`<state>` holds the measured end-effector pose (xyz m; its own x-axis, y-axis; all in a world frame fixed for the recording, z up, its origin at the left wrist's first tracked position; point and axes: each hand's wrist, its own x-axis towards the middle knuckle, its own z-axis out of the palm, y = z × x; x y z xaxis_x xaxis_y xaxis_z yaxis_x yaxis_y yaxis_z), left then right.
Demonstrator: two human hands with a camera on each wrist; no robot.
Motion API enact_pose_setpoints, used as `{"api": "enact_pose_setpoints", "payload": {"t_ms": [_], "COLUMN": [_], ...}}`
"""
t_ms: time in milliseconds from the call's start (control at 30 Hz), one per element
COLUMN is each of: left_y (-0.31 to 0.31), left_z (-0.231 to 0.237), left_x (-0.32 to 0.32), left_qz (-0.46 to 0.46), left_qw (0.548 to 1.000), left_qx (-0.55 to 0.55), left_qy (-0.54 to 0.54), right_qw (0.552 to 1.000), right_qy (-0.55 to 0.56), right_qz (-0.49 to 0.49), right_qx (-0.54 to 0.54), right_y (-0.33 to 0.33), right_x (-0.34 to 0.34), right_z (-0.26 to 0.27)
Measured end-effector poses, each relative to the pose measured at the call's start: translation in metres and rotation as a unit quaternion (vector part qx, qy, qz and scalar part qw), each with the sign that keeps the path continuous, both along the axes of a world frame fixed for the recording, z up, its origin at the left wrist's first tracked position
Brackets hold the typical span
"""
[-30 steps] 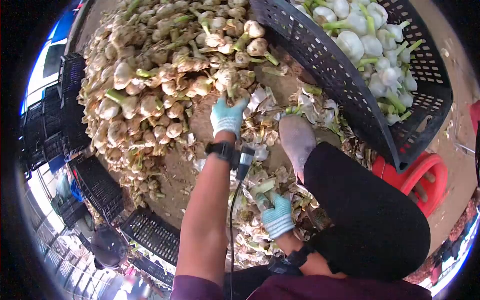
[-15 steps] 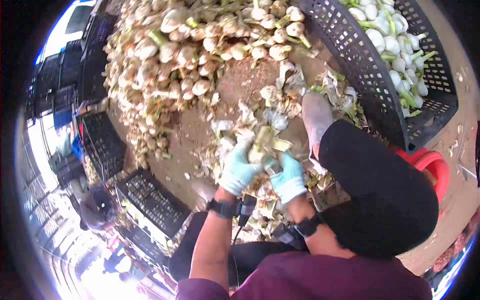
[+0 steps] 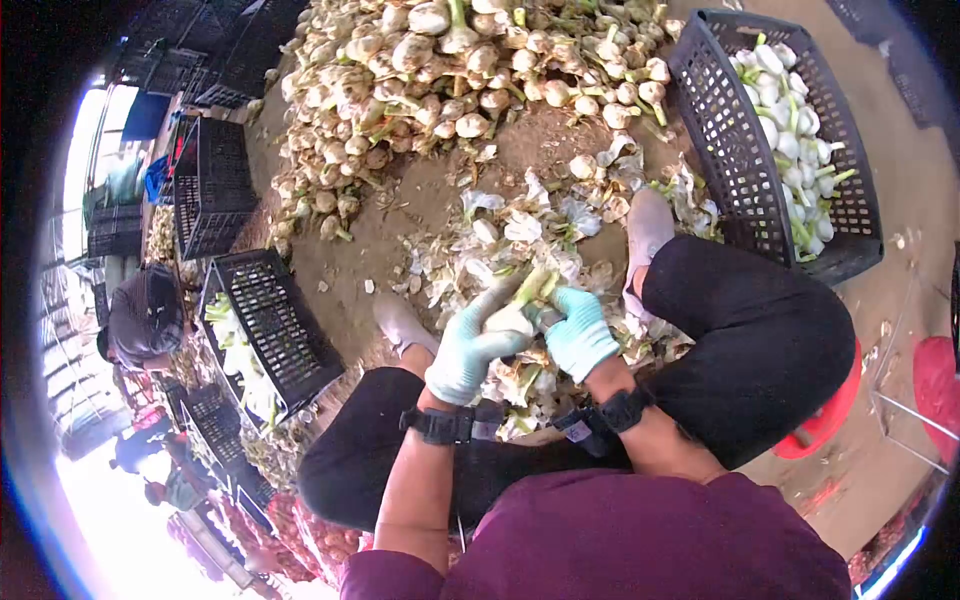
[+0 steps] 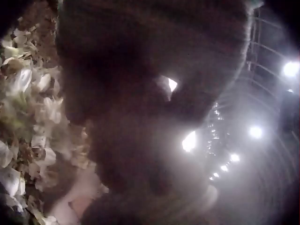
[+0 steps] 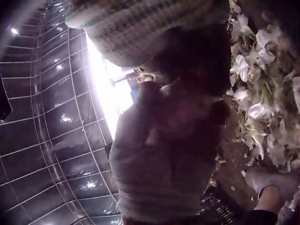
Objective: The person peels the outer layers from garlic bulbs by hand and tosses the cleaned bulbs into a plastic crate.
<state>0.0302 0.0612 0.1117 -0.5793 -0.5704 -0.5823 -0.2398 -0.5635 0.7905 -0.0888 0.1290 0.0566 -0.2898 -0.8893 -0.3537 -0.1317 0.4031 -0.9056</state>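
In the head view the gloved left hand (image 3: 474, 345) grips a garlic bulb (image 3: 510, 322) whose green stalk (image 3: 537, 284) points up and away. Close on its right, the gloved right hand (image 3: 580, 334) holds a small dark tool (image 3: 546, 318) against the bulb's stalk side; the tool's far end is hidden. Both hands are over a litter of peeled skins (image 3: 522, 226). The left wrist view shows the left hand (image 4: 150, 61) as a dark shape. In the right wrist view the right hand (image 5: 159, 164) is shadowed, with its fingers curled.
A large heap of unpeeled garlic (image 3: 400, 90) lies beyond the hands. At the right stands a black crate (image 3: 716, 130) of white bulbs. Another black crate (image 3: 290, 335) is at the left. Shoes (image 3: 650, 235) flank the skins. A red stool (image 3: 830, 410) is partly under the right leg.
The left hand has come back from the heap to the right hand with a bulb. The bulb, whose outside looked brownish, now shows white. The view has shifted, showing more of the legs.
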Motion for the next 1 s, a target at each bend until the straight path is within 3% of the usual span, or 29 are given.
{"api": "enact_pose_setpoints", "payload": {"t_ms": [67,100,167,233,300,333,367,433,467,500,567,600,700,767,800,833,867,900,933,967,1000], "left_y": [0.007,0.012,0.021,0.023,0.028,0.039,0.041,0.036,0.031,0.027,0.019,0.015,0.009,0.003,0.006,0.001,0.004,0.009,0.009,0.011,0.011], "left_z": [-0.012,-0.017,-0.023,-0.039,-0.039,-0.033,-0.028,-0.026,-0.031,-0.032,-0.028,-0.031,-0.043,-0.048,-0.046,-0.052,-0.044,-0.033,-0.029,-0.029,-0.037], "left_x": [0.011,0.012,0.009,0.013,0.005,0.007,0.004,0.002,0.001,0.005,0.009,0.011,0.017,0.014,0.004,0.014,0.01,0.007,0.009,0.011,0.017], "left_qz": [0.125,0.176,0.246,0.254,0.275,0.208,0.203,0.326,0.329,0.347,0.304,0.304,0.237,0.209,0.25,0.159,0.168,0.176,0.188,0.237,0.236], "left_qw": [0.966,0.933,0.878,0.854,0.932,0.969,0.969,0.938,0.935,0.909,0.882,0.882,0.882,0.938,0.958,0.97,0.97,0.969,0.98,0.962,0.952], "left_qx": [0.153,0.204,0.288,0.337,0.162,-0.101,-0.141,0.005,-0.012,0.154,0.285,0.283,0.319,0.231,0.095,-0.18,-0.178,-0.174,-0.068,0.023,0.074], "left_qy": [0.165,0.24,0.292,0.304,0.172,0.093,0.02,0.12,0.132,0.17,0.219,0.221,0.252,0.15,0.104,-0.026,-0.007,0.01,-0.003,0.137,0.182], "right_qw": [0.985,0.984,0.985,0.991,0.984,0.988,0.988,0.986,0.978,0.978,0.989,0.989,0.94,0.945,0.949,0.949,0.988,0.99,0.991,0.991,0.96], "right_qy": [0.073,0.076,0.042,0.027,0.091,0.096,0.094,0.133,0.145,0.144,-0.041,-0.121,-0.303,-0.283,-0.262,-0.262,-0.089,0.086,0.083,-0.09,-0.258], "right_qz": [-0.06,-0.057,-0.074,-0.092,-0.106,-0.076,-0.074,-0.038,-0.061,-0.058,-0.065,-0.062,-0.134,-0.154,-0.169,-0.17,-0.098,-0.022,-0.021,-0.052,-0.081], "right_qx": [-0.147,-0.15,-0.151,-0.092,-0.112,-0.095,-0.095,-0.089,-0.141,-0.14,-0.126,-0.052,-0.076,-0.065,-0.054,-0.053,-0.083,-0.107,-0.106,-0.089,-0.07], "right_y": [0.002,0.002,0.002,0.003,0.0,0.0,0.001,0.002,0.003,0.003,0.004,0.002,0.008,0.009,0.01,0.01,0.01,0.011,0.013,0.012,0.011], "right_x": [0.007,0.008,0.007,0.007,0.005,0.006,0.007,0.01,0.01,0.008,-0.002,-0.01,-0.01,-0.007,-0.007,-0.009,-0.01,-0.01,-0.009,-0.011,-0.012], "right_z": [-0.001,0.001,0.009,0.016,0.009,0.009,0.009,0.01,0.012,0.015,0.03,0.046,0.027,0.018,0.016,0.015,0.014,0.015,0.019,0.03,0.042]}}
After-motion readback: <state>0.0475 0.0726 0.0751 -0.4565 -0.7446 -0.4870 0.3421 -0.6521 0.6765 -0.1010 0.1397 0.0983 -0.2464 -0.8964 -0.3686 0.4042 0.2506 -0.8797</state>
